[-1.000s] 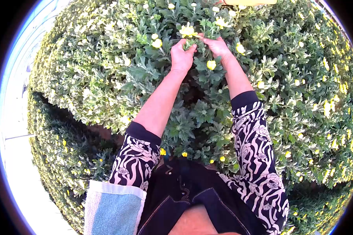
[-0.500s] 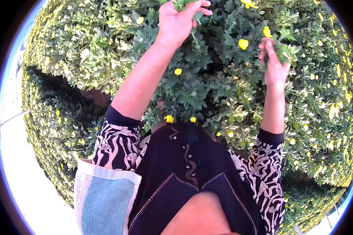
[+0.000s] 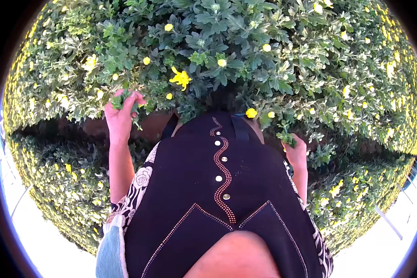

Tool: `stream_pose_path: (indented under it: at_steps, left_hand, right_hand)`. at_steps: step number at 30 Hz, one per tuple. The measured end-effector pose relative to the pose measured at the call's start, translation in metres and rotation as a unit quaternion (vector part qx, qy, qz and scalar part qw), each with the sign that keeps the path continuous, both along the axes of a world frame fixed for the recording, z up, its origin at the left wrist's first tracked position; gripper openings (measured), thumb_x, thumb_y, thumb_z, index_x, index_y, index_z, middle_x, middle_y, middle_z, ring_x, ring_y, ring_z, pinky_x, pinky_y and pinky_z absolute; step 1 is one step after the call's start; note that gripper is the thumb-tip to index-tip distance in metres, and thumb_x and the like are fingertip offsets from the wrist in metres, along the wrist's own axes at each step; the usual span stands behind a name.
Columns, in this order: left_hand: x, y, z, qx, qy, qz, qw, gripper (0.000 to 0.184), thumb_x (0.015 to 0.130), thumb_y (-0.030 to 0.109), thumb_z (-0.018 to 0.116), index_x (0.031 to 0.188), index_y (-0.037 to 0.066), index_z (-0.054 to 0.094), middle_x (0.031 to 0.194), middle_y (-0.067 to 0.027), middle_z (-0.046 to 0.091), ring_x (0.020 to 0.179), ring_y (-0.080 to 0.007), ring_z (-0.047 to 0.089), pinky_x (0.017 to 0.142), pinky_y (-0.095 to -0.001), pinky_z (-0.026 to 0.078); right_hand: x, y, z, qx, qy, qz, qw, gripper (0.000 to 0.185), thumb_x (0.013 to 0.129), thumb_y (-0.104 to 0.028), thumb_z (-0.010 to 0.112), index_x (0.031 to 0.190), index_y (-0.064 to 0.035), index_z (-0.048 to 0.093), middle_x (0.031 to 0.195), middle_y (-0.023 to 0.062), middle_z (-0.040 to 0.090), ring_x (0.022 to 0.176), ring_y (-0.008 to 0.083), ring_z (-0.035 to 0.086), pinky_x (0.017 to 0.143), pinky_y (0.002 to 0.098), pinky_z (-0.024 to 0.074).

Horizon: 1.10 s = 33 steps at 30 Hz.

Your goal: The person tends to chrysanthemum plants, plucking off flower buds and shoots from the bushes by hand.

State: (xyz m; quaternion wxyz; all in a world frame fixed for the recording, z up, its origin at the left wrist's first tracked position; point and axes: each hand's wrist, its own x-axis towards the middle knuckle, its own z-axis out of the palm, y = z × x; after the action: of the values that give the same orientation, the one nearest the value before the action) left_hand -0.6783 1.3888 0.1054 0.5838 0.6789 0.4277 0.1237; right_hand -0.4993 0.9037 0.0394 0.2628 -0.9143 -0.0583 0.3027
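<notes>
My left hand (image 3: 119, 118) is closed round a small bunch of leafy green sprigs (image 3: 121, 99), at the near edge of the planting on the left. A thin stem end hangs below the fingers. On the right, my right hand (image 3: 297, 152) is closed on another bunch of green sprigs (image 3: 287, 137), held low beside my hip. Nearest to both hands are chrysanthemum plants (image 3: 217, 44) with dark lobed leaves. A large open yellow flower (image 3: 180, 78) stands between the hands, further out, and a smaller yellow bloom (image 3: 251, 113) sits close to my waist.
Dense rows of yellow-flowered plants spread ahead and to both sides. A dark gap (image 3: 65, 132) with bare soil runs between rows on the left, another on the right (image 3: 361, 150). Thin poles (image 3: 388, 221) stand at the lower right. A blue towel (image 3: 110, 250) hangs by my left arm.
Both hands have come back from over the plants toward my body, lower in view, each still holding green sprigs. My left hand has also moved outward to the left. The view has shifted.
</notes>
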Motion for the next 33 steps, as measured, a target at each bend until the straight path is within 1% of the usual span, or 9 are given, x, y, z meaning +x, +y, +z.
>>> stream_pose_path:
  at_steps: [4,6,8,11,14,16,20,26,33]
  left_hand:
    - [-0.038,0.023,-0.021,-0.061,0.106,-0.050,0.991,0.013,0.088,0.016,0.066,0.094,0.005,0.064,0.088,-0.0021,0.069,0.079,-0.0124,0.068,0.055,-0.0220,0.044]
    - [-0.045,0.038,-0.025,0.029,0.205,-0.264,0.942,0.030,0.082,0.018,0.072,0.105,0.000,0.063,0.099,-0.0072,0.068,0.093,-0.0173,0.066,0.070,-0.0293,0.050]
    - [-0.045,0.045,-0.018,0.047,0.171,-0.291,0.940,0.036,0.082,0.019,0.072,0.110,0.001,0.061,0.105,-0.0092,0.065,0.099,-0.0186,0.063,0.075,-0.0302,0.050]
    - [-0.036,0.048,-0.013,0.025,0.047,-0.317,0.947,0.038,0.086,0.020,0.070,0.117,0.002,0.060,0.110,-0.0096,0.064,0.105,-0.0190,0.060,0.082,-0.0301,0.049]
    - [-0.006,0.036,-0.002,-0.116,-0.009,-0.315,0.942,0.026,0.091,0.018,0.064,0.112,0.003,0.062,0.103,-0.0050,0.067,0.097,-0.0142,0.063,0.080,-0.0276,0.049]
    - [0.015,0.010,-0.007,-0.136,-0.076,-0.333,0.930,0.022,0.093,0.011,0.057,0.112,0.003,0.064,0.102,-0.0059,0.069,0.098,-0.0148,0.065,0.081,-0.0281,0.051]
    - [0.049,-0.043,-0.033,-0.159,-0.130,-0.347,0.915,0.031,0.094,0.007,0.055,0.124,0.001,0.055,0.120,-0.0107,0.061,0.107,-0.0182,0.062,0.082,-0.0285,0.051]
    - [0.103,-0.069,-0.072,-0.043,-0.116,-0.270,0.955,0.051,0.086,0.007,0.063,0.133,-0.001,0.043,0.129,-0.0169,0.054,0.099,-0.0205,0.063,0.077,-0.0297,0.053]
    - [0.131,-0.077,-0.084,0.023,-0.043,-0.177,0.983,0.019,0.089,0.013,0.063,0.105,0.004,0.063,0.084,-0.0016,0.066,0.075,-0.0075,0.060,0.061,-0.0247,0.051]
  right_hand:
    - [-0.062,0.022,-0.018,-0.108,-0.010,0.033,0.994,0.040,0.075,-0.020,0.074,0.109,-0.0047,0.061,0.102,0.0125,0.064,0.088,0.0316,0.062,0.079,0.0389,0.0493]
    - [-0.080,0.042,-0.011,-0.128,-0.051,0.057,0.989,0.051,0.074,-0.021,0.075,0.118,-0.0043,0.058,0.116,0.0144,0.061,0.101,0.0332,0.062,0.087,0.0391,0.0492]
    - [-0.086,0.071,0.011,-0.222,-0.051,0.072,0.971,0.065,0.073,-0.020,0.076,0.130,-0.0052,0.049,0.132,0.0157,0.048,0.118,0.0353,0.053,0.097,0.0427,0.0456]
    - [-0.081,0.096,0.012,-0.025,0.041,0.025,0.999,0.053,0.082,-0.022,0.069,0.129,-0.0045,0.052,0.130,0.0128,0.055,0.115,0.0285,0.057,0.095,0.0360,0.0466]
    - [-0.074,0.152,0.015,0.308,0.219,-0.034,0.925,0.038,0.096,-0.020,0.056,0.128,-0.0008,0.053,0.125,0.0114,0.060,0.116,0.0219,0.058,0.095,0.0316,0.0449]
    - [-0.066,0.195,0.011,0.395,0.166,-0.049,0.902,0.038,0.098,-0.018,0.050,0.132,0.0001,0.049,0.127,0.0132,0.057,0.120,0.0230,0.054,0.099,0.0338,0.0434]
    - [-0.023,0.249,-0.041,0.396,-0.079,-0.129,0.906,0.042,0.100,-0.017,0.044,0.138,0.0014,0.041,0.135,0.0144,0.051,0.127,0.0228,0.047,0.104,0.0325,0.0368]
    - [0.048,0.271,-0.073,0.480,0.104,-0.182,0.852,0.037,0.098,-0.022,0.048,0.129,-0.0019,0.050,0.118,0.0073,0.059,0.107,0.0152,0.055,0.080,0.0275,0.0458]
    - [0.074,0.273,-0.061,0.351,0.203,0.028,0.914,0.047,0.082,-0.004,0.060,0.128,-0.0087,0.052,0.112,0.0041,0.062,0.089,0.0090,0.058,0.063,0.0229,0.0434]
